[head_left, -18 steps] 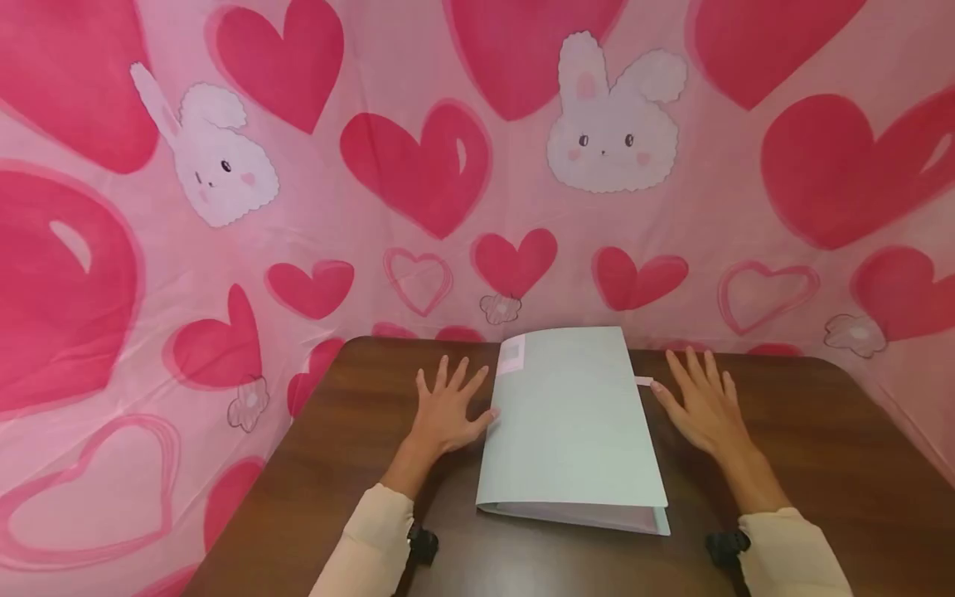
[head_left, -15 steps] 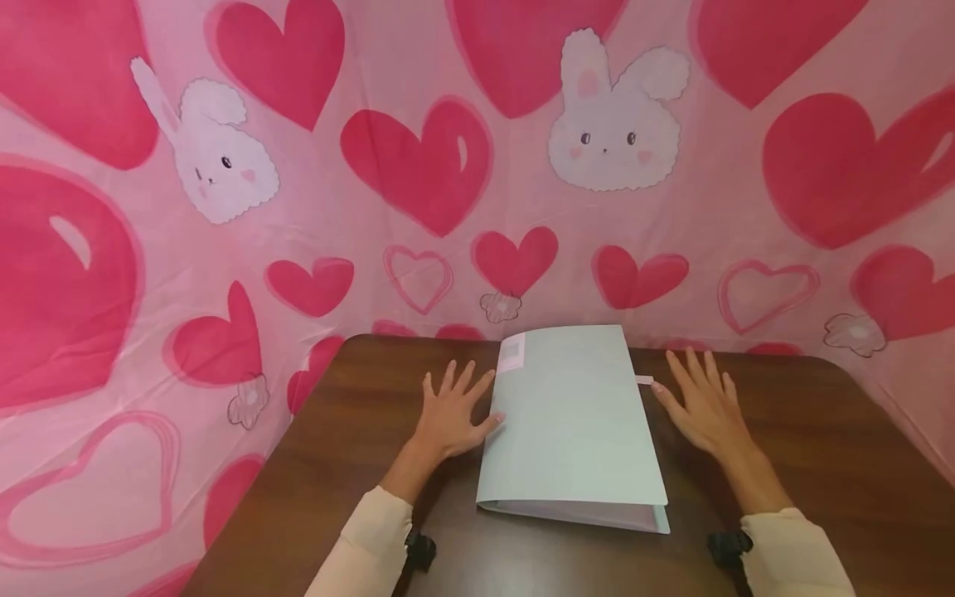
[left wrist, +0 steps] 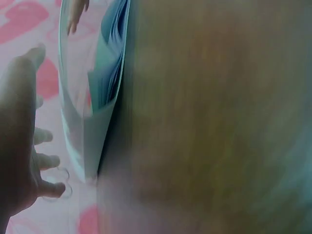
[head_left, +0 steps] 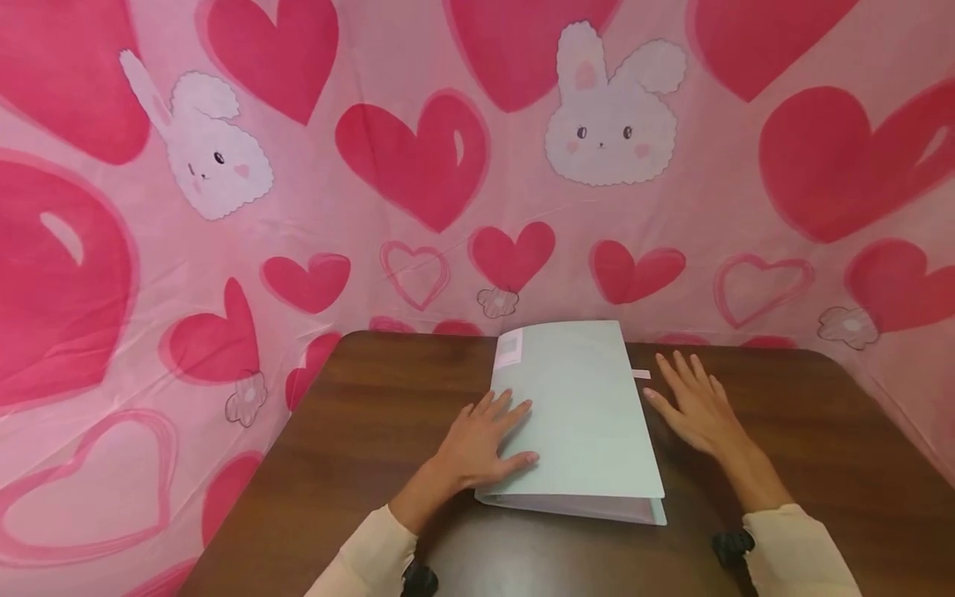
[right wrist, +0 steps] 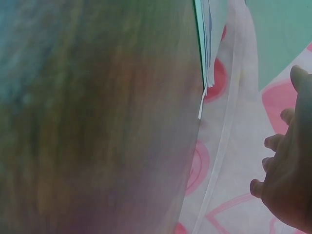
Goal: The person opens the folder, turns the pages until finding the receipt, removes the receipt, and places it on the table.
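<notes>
A pale mint folder (head_left: 578, 414) lies on the table, its cover lifted a little from loose sheets (left wrist: 108, 78) inside. A pale label (head_left: 510, 348) marks its upper left corner, and a small pale tab (head_left: 642, 375) juts from its right edge. Over the spine side spreads my left hand (head_left: 481, 444), fingers apart; the left wrist view shows a gap between it and the folder (left wrist: 90, 136). My right hand (head_left: 694, 410) is held just right of the folder, fingers extended, near the tab. It holds nothing, and appears raised above the table in the right wrist view.
A dark brown wooden table (head_left: 358, 398) with rounded far corners carries the folder. Behind it hangs a pink cloth (head_left: 418, 75) printed with hearts and rabbits. Black straps with small devices (head_left: 733, 547) sit at both wrists, by cream sleeves (head_left: 802, 547).
My left hand has moved right and toward me, from beside the folder's spine to over its cover. The right hand has barely moved. The folder stays put.
</notes>
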{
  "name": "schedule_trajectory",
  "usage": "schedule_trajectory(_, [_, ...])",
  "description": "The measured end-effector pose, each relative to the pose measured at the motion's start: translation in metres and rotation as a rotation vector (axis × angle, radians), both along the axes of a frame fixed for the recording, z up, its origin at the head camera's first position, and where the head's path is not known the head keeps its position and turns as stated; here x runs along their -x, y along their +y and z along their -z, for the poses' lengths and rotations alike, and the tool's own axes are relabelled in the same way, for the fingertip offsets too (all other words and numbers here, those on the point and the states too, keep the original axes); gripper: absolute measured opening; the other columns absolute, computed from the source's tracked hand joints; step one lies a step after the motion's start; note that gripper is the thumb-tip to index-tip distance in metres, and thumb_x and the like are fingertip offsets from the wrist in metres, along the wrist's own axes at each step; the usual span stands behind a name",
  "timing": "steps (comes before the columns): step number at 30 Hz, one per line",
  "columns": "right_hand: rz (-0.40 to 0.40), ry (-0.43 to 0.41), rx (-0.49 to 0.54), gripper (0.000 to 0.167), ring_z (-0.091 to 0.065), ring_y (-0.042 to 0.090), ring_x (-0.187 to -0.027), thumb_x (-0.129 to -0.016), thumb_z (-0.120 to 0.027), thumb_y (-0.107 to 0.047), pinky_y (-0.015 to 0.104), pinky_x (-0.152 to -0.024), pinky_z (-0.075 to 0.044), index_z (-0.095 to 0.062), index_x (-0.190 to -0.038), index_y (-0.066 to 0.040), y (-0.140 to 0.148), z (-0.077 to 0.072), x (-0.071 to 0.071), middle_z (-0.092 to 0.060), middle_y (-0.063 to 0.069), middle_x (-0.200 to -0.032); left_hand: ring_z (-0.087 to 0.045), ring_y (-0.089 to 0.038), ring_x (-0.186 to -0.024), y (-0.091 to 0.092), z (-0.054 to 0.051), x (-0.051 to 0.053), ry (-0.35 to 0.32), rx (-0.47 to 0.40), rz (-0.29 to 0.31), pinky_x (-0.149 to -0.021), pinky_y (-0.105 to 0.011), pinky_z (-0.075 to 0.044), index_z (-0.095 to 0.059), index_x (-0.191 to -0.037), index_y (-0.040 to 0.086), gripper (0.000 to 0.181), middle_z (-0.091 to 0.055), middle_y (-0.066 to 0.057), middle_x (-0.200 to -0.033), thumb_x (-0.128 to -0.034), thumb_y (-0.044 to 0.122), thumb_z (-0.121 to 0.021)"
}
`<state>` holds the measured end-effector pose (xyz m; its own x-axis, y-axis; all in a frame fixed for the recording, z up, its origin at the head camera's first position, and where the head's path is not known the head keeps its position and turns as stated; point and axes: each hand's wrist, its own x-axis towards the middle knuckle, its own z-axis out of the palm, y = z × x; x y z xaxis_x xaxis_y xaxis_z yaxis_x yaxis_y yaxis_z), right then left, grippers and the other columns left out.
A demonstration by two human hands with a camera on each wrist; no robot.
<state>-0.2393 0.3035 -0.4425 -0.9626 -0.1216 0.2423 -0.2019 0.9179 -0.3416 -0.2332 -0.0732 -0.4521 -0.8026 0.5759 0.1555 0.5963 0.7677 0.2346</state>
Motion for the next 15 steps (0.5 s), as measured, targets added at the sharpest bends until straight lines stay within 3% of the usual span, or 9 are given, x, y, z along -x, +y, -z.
schedule_trajectory(7, [-0.015, -0.022, -0.018, 0.079, -0.008, 0.057, -0.153, -0.103, -0.047, -0.052, 0.079, -0.115, -0.012, -0.024, -0.161, -0.004, -0.001, -0.001, -0.003, -0.019, 0.035, -0.164, -0.033, -0.041, -0.154, 0.009, -0.001, -0.018, -0.098, -0.044, 0.070, -0.114, -0.062, -0.041, -0.035, -0.158, 0.036, 0.087, -0.032, -0.010, -0.168, -0.0847, 0.074, -0.060])
schedule_trajectory(11, [-0.028, -0.032, -0.014, 0.076, -0.012, 0.058, -0.152, -0.102, -0.049, -0.050, 0.079, -0.115, -0.013, -0.028, -0.159, -0.003, -0.002, -0.001, -0.006, -0.022, 0.035, -0.163, -0.034, -0.042, -0.153, 0.011, 0.000, -0.023, -0.048, 0.022, 0.093, -0.113, -0.061, -0.042, -0.033, -0.159, 0.035, 0.093, -0.033, -0.012, -0.167, -0.0805, 0.074, -0.065])
schedule_trajectory(15, [-0.043, -0.049, 0.004, 0.075, -0.015, 0.060, -0.151, -0.103, -0.050, -0.048, 0.080, -0.114, -0.014, -0.029, -0.159, -0.003, -0.003, 0.001, -0.008, -0.023, 0.035, -0.163, -0.033, -0.039, -0.154, 0.013, 0.001, -0.027, -0.016, 0.078, 0.103, -0.112, -0.062, -0.043, -0.030, -0.159, 0.038, 0.087, -0.033, -0.009, -0.168, -0.0843, 0.067, -0.062])
